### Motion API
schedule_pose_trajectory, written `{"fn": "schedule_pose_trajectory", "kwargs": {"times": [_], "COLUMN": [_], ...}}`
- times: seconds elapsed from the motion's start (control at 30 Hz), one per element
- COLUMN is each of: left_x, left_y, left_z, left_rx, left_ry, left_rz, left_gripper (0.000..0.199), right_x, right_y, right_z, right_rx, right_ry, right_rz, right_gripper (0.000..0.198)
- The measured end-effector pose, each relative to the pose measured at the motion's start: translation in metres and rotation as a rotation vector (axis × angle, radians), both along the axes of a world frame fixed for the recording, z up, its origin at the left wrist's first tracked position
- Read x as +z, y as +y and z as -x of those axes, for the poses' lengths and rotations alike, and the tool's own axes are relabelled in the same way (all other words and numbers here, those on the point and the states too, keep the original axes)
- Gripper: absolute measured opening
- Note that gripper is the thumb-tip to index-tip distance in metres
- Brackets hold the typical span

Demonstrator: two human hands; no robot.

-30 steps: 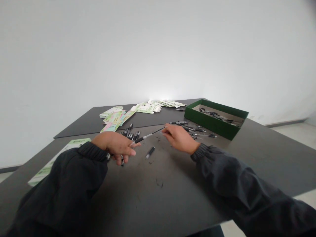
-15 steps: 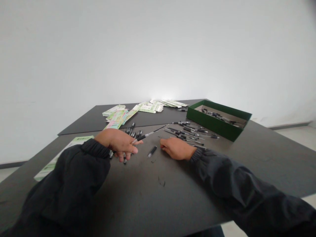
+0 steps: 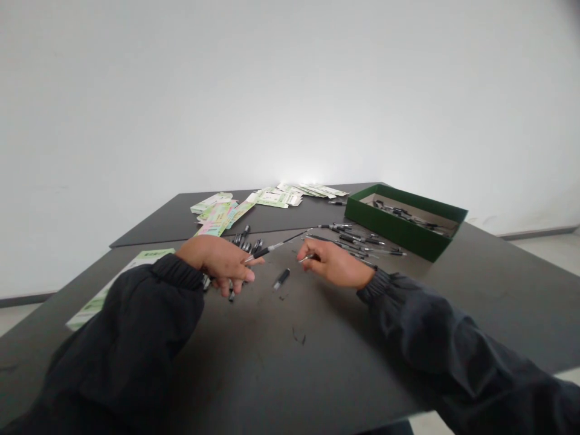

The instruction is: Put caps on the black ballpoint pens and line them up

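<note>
My left hand (image 3: 220, 260) pinches a disassembled pen (image 3: 263, 252) between its fingers, with a long thin refill end pointing up and right. Under and behind that hand lie several dark pen parts (image 3: 247, 238), partly covered. My right hand (image 3: 338, 264) is curled with its fingertips closed on a small shiny pen piece (image 3: 307, 258); I cannot make out exactly which part it is. On the table between the hands rests a short black pen cap (image 3: 281, 278). Beyond my right hand spreads a loose pile of black and clear pens (image 3: 357, 238).
A green open box (image 3: 394, 229) with several pens inside stands at the right. Flattened green-and-white cartons (image 3: 272, 198) lie at the back, more (image 3: 216, 217) at the left. Another long carton (image 3: 86, 311) is beside my left sleeve. Thin dark scraps (image 3: 299, 336) lie in front on the table (image 3: 272, 374).
My right hand has lifted slightly and shifted right, and a small shiny piece now shows in its fingertips. My left hand holds the pen almost unmoved.
</note>
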State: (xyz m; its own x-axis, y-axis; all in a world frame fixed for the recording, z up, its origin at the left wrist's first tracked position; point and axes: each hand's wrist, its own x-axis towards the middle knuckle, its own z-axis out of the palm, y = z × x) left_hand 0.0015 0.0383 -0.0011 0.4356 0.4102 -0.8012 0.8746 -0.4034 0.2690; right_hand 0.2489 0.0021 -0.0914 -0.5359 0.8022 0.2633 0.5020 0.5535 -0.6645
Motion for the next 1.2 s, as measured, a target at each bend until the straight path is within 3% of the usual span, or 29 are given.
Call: {"fn": "schedule_pose_trajectory", "kwargs": {"times": [0.1,0.17,0.43,0.77,1.2], "left_x": [0.001,0.002,-0.001,-0.007,-0.002], "left_y": [-0.001,-0.003,-0.001,0.003,0.001], "left_z": [-0.002,-0.003,0.0,0.007,0.006], "left_rx": [0.022,0.039,0.05,0.041,-0.042], "left_ry": [0.007,0.008,0.004,-0.015,-0.007], "left_rz": [0.023,0.027,0.012,0.023,0.021], "left_gripper": [0.041,0.038,0.037,0.054,0.059], "right_x": [-0.002,-0.004,-0.005,-0.006,0.0], "right_y": [0.005,0.006,0.003,0.003,0.002], "right_z": [-0.003,-0.004,-0.006,-0.001,0.001], "right_rx": [0.133,0.205,0.303,0.325,0.274], "right_ry": [0.289,0.388,0.409,0.86,1.153], "right_rz": [0.361,0.465,0.439,0.772,0.893], "right_gripper": [0.017,0.025,0.032,0.024,0.008]}}
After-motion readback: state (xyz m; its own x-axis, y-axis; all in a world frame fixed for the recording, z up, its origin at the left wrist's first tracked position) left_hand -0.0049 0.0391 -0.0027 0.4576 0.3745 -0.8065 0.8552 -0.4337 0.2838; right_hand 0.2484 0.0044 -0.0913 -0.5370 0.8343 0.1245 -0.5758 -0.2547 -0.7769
